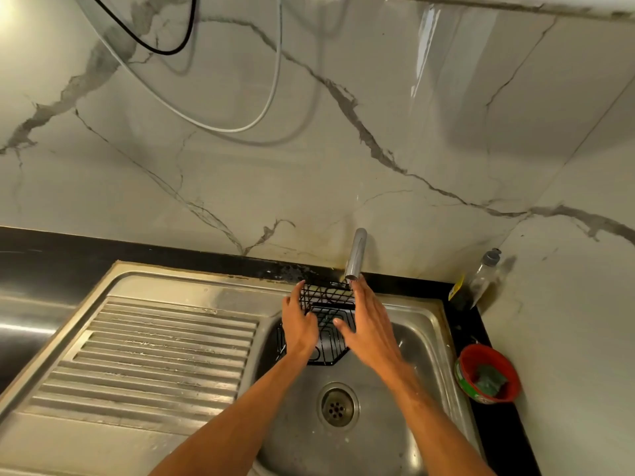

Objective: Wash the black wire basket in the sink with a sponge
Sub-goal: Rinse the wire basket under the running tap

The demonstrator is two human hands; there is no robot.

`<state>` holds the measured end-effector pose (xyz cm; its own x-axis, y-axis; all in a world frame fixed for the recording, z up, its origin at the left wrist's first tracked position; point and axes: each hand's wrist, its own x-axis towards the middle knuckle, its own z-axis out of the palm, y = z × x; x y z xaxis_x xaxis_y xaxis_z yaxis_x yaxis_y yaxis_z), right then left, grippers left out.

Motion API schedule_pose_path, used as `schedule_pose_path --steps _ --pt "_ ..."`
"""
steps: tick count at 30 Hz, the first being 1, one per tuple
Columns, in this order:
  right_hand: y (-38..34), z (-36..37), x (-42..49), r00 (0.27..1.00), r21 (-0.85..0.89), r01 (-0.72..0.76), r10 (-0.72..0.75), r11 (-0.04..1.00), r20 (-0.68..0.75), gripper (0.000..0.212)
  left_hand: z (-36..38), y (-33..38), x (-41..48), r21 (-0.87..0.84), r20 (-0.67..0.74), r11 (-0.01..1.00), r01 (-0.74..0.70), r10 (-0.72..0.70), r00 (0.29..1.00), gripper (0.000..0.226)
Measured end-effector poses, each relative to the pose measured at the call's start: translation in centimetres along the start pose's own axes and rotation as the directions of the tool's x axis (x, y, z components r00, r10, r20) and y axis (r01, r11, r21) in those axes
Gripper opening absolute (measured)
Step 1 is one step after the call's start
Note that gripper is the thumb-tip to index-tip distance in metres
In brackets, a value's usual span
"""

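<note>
- Basket [326,314] stands in the sink [422,324] under the tap [357,255]; left hand [299,326] pinches its side, right hand [369,324] lies flat and open alongside.
- Held one-sidedly, it may tip; the sponge [488,379] lies well apart, in a bowl [464,355].

Two hands, left hand [299,324] and right hand [367,321], lower centre. One black wire basket [326,298], one sink [426,324], one drain [337,407], one ribbed drainboard [165,352], one tap spout [357,254]. Right edge: one clear bottle [484,273], one red tub [470,353], one green scrub pad [489,381] in it. Upper left: two cables, black cable [187,36], white cable [271,97].
</note>
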<state>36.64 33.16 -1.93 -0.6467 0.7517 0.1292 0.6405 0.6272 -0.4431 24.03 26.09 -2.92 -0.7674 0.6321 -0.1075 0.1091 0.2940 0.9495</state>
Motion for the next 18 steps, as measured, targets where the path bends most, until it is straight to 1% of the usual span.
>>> schedule_pose_path --steps 1,2,4,5,6,8,10,12,14,16,18 --pt "0.6 -0.3 0.4 0.999 -0.007 -0.038 0.038 0.999 0.037 0.094 0.1 0.3 -0.1 0.036 0.031 0.999 -0.013 0.012 0.999 0.073" --pt "1.0 -0.5 0.7 0.994 -0.040 -0.067 0.070 0.997 0.078 0.095 0.4 0.5 -0.3 0.077 0.065 0.996 -0.036 0.031 0.997 0.072" --pt "1.2 -0.7 0.9 0.989 -0.079 -0.078 0.087 0.994 0.121 0.089 1.1 0.8 -0.5 0.150 0.113 0.985 -0.088 0.071 0.991 0.067" --pt "1.4 -0.6 0.9 0.990 -0.037 -0.095 0.099 0.995 0.103 0.085 1.3 0.9 -0.6 0.174 0.125 0.979 -0.109 0.088 0.988 0.063" --pt "1.7 -0.6 0.6 0.989 0.042 -0.135 0.132 0.990 0.066 0.080 1.5 1.1 -0.7 0.187 0.139 0.974 -0.129 0.104 0.985 0.059" --pt "2.5 -0.7 0.0 0.965 0.226 -0.254 0.261 0.940 -0.002 0.069 1.5 1.7 -0.5 0.213 0.195 0.960 -0.179 0.138 0.971 0.057" --pt "3.5 -0.7 -0.6 0.931 0.379 -0.329 0.365 0.865 -0.024 0.066 1.0 1.9 -0.2 0.341 0.270 0.902 -0.264 0.176 0.947 0.067" --pt "4.6 -0.5 -1.0 0.925 0.449 -0.333 0.379 0.829 -0.012 0.064 -0.3 1.3 0.3 0.488 0.351 0.797 -0.356 0.194 0.916 0.084" --pt "5.6 -0.5 -1.5 0.930 0.500 -0.305 0.366 0.811 -0.025 0.057 -2.0 -0.6 0.9 0.551 0.403 0.739 -0.387 0.171 0.899 0.101" --pt "6.3 -0.8 -1.8 0.936 0.552 -0.264 0.347 0.791 -0.051 0.046 -4.1 -2.9 1.8 0.559 0.417 0.750 -0.354 0.114 0.902 0.111" --pt "6.3 -1.2 -1.7 0.939 0.618 -0.242 0.340 0.749 -0.045 0.042 -6.1 -4.5 2.5 0.454 0.453 0.843 -0.287 0.058 0.890 0.110"
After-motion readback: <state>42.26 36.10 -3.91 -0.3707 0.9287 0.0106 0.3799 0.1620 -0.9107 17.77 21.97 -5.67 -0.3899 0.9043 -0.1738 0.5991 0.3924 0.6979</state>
